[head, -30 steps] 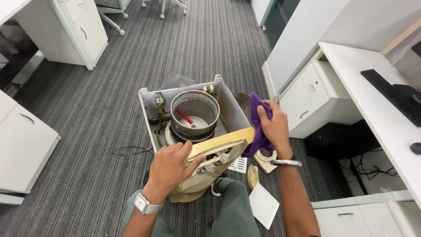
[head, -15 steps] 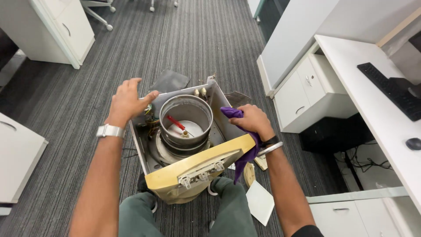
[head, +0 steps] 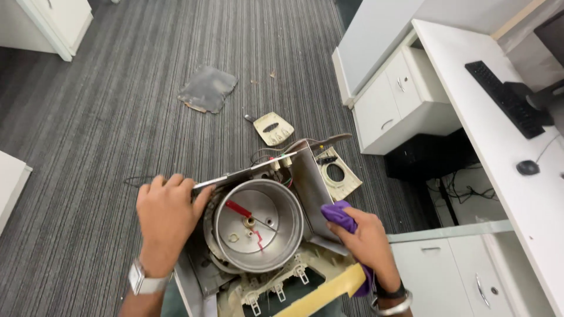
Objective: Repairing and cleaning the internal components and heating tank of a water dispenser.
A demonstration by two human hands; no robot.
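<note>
Striped carpet [head: 117, 88], hands gripping casing [head: 311, 188], steel drum [head: 258, 226] inside

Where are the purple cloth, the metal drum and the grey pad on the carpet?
purple cloth [head: 336, 214]: head view, on the bunched fold above the right hand's knuckles.
metal drum [head: 271, 205]: head view, on its inner side wall.
grey pad [head: 208, 88]: head view, on its flat middle.

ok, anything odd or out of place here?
Yes. The appliance is opened up, drum and wires exposed. Loose panels and a grey pad lie scattered on the carpet.
</note>
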